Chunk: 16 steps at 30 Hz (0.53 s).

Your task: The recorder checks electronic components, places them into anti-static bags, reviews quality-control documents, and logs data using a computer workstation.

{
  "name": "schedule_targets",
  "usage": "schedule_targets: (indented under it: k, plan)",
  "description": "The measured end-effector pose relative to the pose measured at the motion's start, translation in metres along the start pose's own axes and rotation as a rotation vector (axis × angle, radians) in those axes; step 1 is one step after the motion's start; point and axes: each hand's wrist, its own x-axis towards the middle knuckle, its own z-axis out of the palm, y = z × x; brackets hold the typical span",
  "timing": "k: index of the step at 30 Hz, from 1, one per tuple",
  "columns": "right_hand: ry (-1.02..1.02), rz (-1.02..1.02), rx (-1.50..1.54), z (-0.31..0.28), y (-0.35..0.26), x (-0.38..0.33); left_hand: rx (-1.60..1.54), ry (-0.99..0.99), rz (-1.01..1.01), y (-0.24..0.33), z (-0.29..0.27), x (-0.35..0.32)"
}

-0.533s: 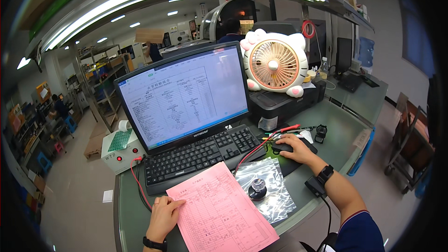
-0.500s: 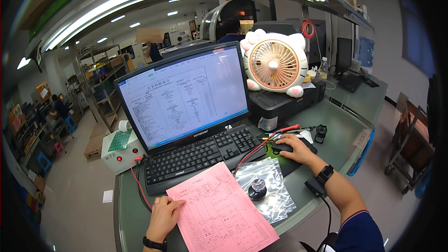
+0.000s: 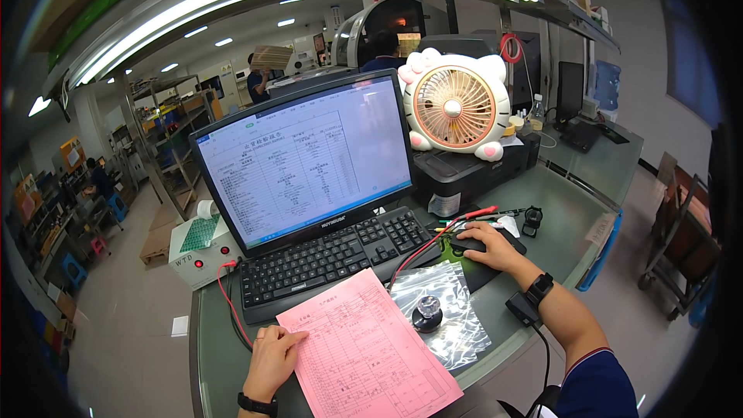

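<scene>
My left hand (image 3: 272, 354) holds the left edge of a pink paper form (image 3: 364, 352), the forefinger lying over the sheet and the other fingers curled. The form overlaps the front of a black keyboard (image 3: 329, 259). On the right, my right hand (image 3: 489, 246) rests curved over a dark computer mouse (image 3: 469, 241), which it mostly hides. A monitor (image 3: 309, 159) behind the keyboard displays a table-like document. Between the form and the mouse lies a clear plastic bag (image 3: 457, 333) with a stamp (image 3: 427, 312) standing on it, its handle clear and its base black.
A white cat-shaped fan (image 3: 454, 108) stands on a black printer (image 3: 472, 174) behind the mouse. A white box (image 3: 201, 251) with red sockets sits left of the keyboard, a red cable (image 3: 433, 244) crosses beside it, and a wheeled cart (image 3: 681, 236) stands beyond the bench.
Both my hands, the form and the mouse look unmoved. In the background, a person carrying flat cardboard has shifted to the right.
</scene>
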Motion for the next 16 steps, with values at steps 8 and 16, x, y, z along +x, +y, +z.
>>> schedule_targets:
  k: [8,16]
  plan:
    - [-0.022,0.009,-0.041,-0.0005,-0.0018,0.0007,-0.008,-0.001,-0.002,-0.0002,0.0,-0.0002]
    - [-0.039,0.035,-0.053,-0.0011,-0.0025,0.0009,-0.012,-0.007,-0.009,-0.0001,0.0012,0.0009]
